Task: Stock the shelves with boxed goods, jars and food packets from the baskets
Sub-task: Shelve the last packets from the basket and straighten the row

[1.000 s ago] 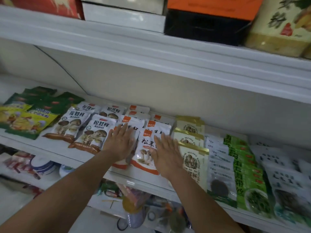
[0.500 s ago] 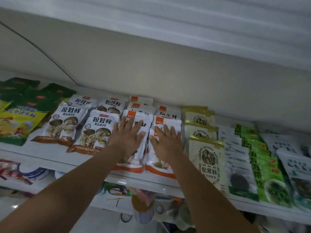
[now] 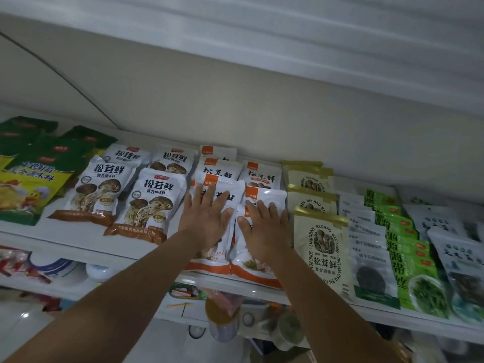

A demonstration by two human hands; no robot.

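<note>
Two columns of white food packets with orange tabs and orange bottom edges lie flat on the white shelf (image 3: 78, 247). My left hand (image 3: 207, 218) presses flat, fingers straight, on the front packet of the left column (image 3: 209, 260). Beside it, my right hand (image 3: 264, 226) presses flat on the front packet of the right column (image 3: 269, 196). More packets of the same kind (image 3: 217, 169) overlap behind them toward the back wall. Both hands hold nothing.
Left of my hands lie white-and-brown mushroom packets (image 3: 146, 208) and green-yellow packets (image 3: 28, 184). To the right are cream-and-gold packets (image 3: 319, 244), clear seaweed packets (image 3: 369, 260) and green packets (image 3: 408, 258). Another shelf (image 3: 288, 43) hangs close overhead. Jars (image 3: 222, 318) stand below.
Both hands have slid farther back along the packets, pushing the two front ones deeper onto the shelf. The view has tilted down, so the upper shelf's goods are out of sight.
</note>
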